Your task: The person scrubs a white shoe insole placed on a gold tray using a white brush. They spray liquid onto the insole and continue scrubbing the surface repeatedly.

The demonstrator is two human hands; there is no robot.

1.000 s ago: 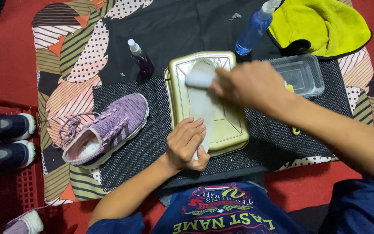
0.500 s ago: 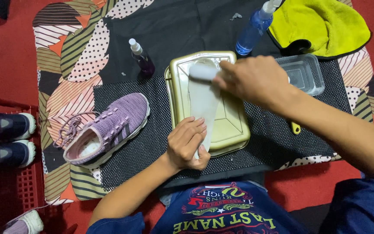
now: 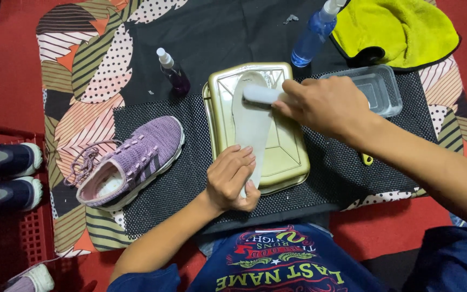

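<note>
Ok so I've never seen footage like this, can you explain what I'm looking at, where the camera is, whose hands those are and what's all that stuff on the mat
There is no machine here. A person wears a camera on the head, so the picture looks straight down at their own two bare hands.

The left hand presses down the near end of a pale insole, which lies in a gold metal tray. The right hand grips a white brush against the far end of the insole.

The tray sits on a black mesh mat over a patterned cloth. Left of the tray lies a purple knit shoe with loose laces. Beyond stand a small dark spray bottle and a blue spray bottle, with a clear plastic tub and a yellow cloth. More shoes sit at the far left.
</note>
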